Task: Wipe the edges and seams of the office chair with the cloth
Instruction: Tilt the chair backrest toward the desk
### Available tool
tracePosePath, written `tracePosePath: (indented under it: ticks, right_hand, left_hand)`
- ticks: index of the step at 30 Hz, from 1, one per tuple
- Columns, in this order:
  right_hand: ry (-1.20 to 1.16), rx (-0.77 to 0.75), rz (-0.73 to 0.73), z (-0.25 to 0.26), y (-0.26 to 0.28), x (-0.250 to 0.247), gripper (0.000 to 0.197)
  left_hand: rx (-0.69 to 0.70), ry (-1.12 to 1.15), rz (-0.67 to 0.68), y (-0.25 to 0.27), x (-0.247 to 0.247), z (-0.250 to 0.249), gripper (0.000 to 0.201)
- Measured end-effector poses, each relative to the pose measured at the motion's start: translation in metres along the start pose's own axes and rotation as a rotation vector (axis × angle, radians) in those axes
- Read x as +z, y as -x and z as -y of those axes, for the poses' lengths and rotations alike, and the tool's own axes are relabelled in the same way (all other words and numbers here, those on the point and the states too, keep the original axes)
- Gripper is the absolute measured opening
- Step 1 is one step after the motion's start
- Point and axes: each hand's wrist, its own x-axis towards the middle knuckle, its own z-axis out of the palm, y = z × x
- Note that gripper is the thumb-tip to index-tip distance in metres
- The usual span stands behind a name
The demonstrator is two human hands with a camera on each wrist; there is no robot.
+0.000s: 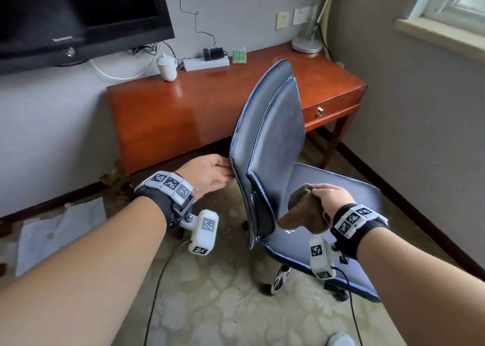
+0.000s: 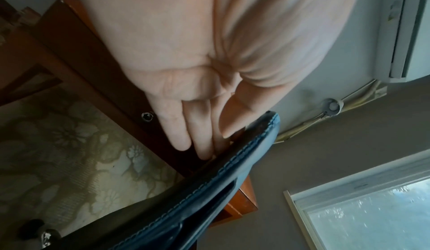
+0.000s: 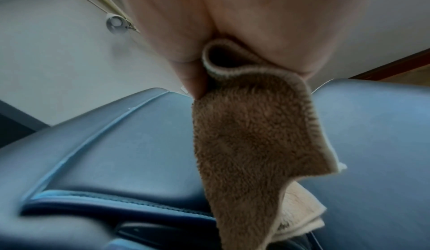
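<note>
Both forearms fill the bottom of my head view, each wrist strapped with a black band carrying white blocks printed with black square marker patterns. My right hand (image 1: 331, 198) is clenched around a bunched brown cloth (image 1: 304, 211); in the right wrist view its fleecy brown face hangs down with a pale stitched border and a cream underside showing. The cloth sits just above the blue seat of the office chair (image 1: 273, 140), close to the seam where backrest meets seat; contact I cannot tell. My left hand (image 1: 210, 173) is at the chair's backrest edge, fingers (image 2: 177, 134) nearly straight behind it, thumb tip against the stitched rim; a firm grasp I cannot confirm. Behind the chair stands a reddish wooden desk (image 1: 168, 109) carrying a white lidded cup (image 1: 167, 67), a white power strip (image 1: 206, 63) and a small green packet (image 1: 239, 55), its print too small to read. Left of the chair hangs a black television (image 1: 78, 17); its bezel logo is illegible.
</note>
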Motion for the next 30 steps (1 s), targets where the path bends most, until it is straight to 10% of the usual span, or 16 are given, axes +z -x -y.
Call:
tracePosePath:
  ticks: [6,23,30]
  right_hand:
    - [0.011,-0.034,0.119,-0.045,-0.032,-0.016,0.023]
    - [-0.084,-0.418,0.176,-0.18,-0.005,-0.107,0.02]
    - [-0.074,-0.422,0.191,-0.201,0.05,-0.201,0.017]
  left_hand:
    - [0.077,0.205,-0.192,0.018,0.034,0.021,0.055]
    - [0.477,0.127,-0.189,0.13,0.195,0.141,0.052]
    - [0.23,-0.274,0.018,0.137,0.259,0.166,0.023]
